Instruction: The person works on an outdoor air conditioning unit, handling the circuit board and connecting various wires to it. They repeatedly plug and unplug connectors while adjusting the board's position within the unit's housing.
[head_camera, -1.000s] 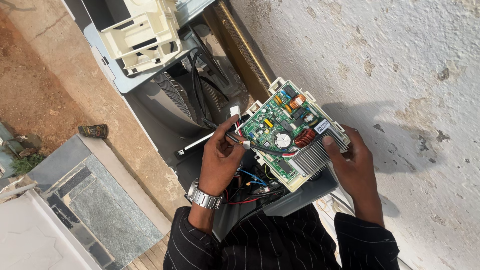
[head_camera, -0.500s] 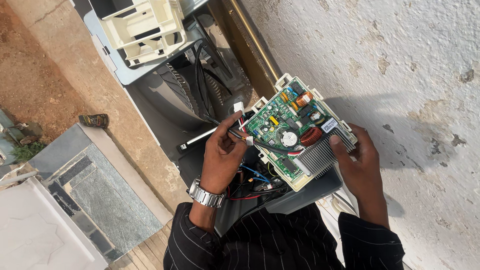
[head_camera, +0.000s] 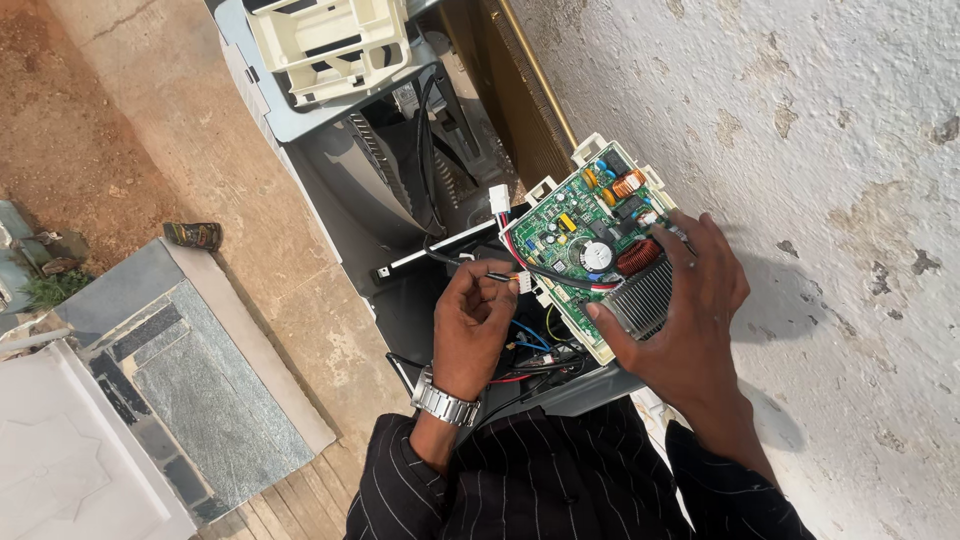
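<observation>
Fingers of the left hand (head_camera: 478, 322) are pinched on a small white connector (head_camera: 522, 284), just left of the green circuit board (head_camera: 590, 240), which is gripped by the right hand (head_camera: 690, 300) along its near-right edge.

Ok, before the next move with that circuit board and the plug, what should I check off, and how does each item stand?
1. Right hand holds the green circuit board by its edge and finned heat sink: ok.
2. Left hand pinches the small white connector at its fingertips: ok.
3. Connector seated in a board socket: not ok, it sits just off the board's edge.
4. Red and black wires free of snags: cannot tell, they cross the board.
5. Second white connector plugged in: not ok, it hangs loose above the board.
6. Board level: not ok, it is tilted.
</observation>
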